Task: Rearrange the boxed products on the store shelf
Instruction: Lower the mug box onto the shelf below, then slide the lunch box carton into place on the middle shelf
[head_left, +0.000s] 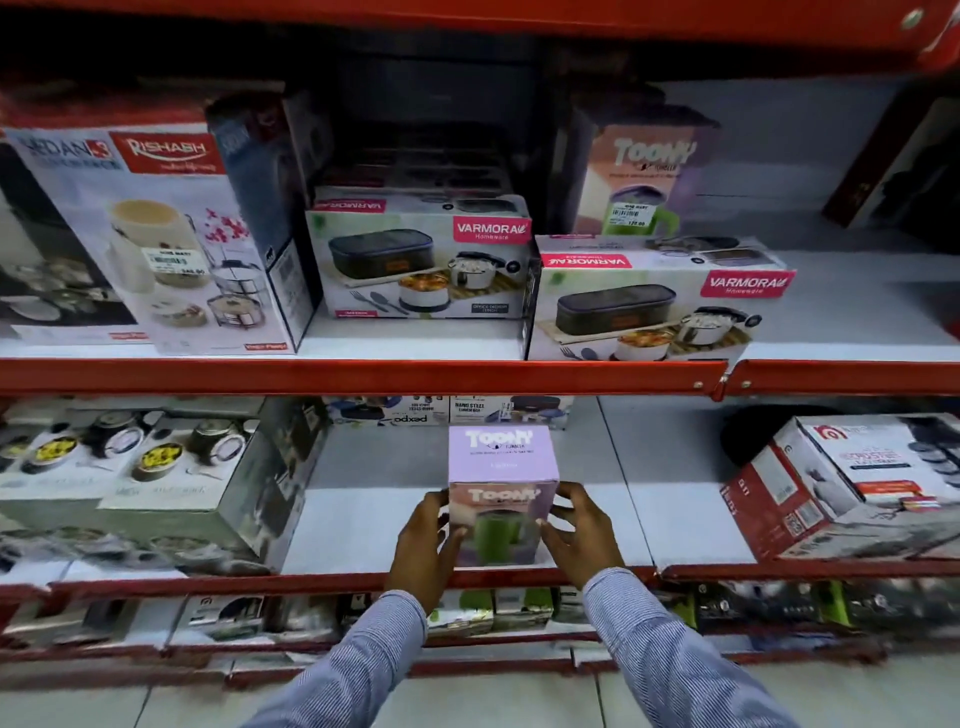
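A small lilac Toony tumbler box stands upright near the front edge of the middle shelf. My left hand presses its left side and my right hand its right side, fingers wrapped onto the front face. A second Toony box stands on the upper shelf, behind two Varmora lunch-box cartons.
On the upper shelf a tall Rishabh carton leans at the left. Grey cookware boxes fill the middle shelf's left, and a red-and-white box sits tilted at its right. More boxes lie behind the tumbler box. Small boxes line the lowest shelf.
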